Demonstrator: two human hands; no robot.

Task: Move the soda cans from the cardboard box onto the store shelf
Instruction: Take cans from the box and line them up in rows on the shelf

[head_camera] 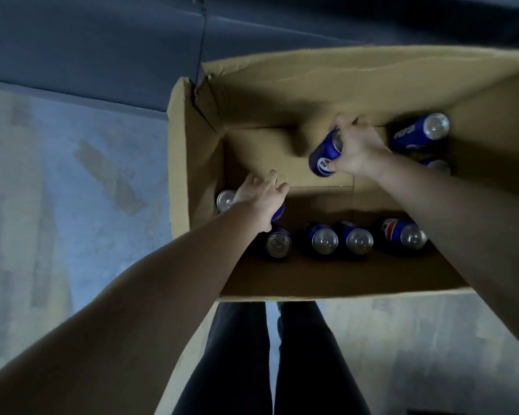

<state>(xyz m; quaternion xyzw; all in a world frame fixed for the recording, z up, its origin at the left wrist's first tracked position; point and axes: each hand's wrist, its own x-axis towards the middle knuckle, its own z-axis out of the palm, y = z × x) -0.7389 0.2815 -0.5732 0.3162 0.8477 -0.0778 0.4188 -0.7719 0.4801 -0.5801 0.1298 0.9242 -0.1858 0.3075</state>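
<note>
The cardboard box is standing open around both hands. The right hand is gripping a tilted soda can, fingers curled round its side. I judge it should be rising straight up, avoiding the neighbour can just right of the grip. The left hand, fingers stretched, is reaching over the corner can.

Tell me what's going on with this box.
A person reaches both bare arms into an open brown cardboard box. The right hand grips a tilted blue soda can near the far wall. The left hand lies over another blue can by the left wall; whether it grips is unclear. More blue cans stand along the near wall. No shelf shows.
</note>
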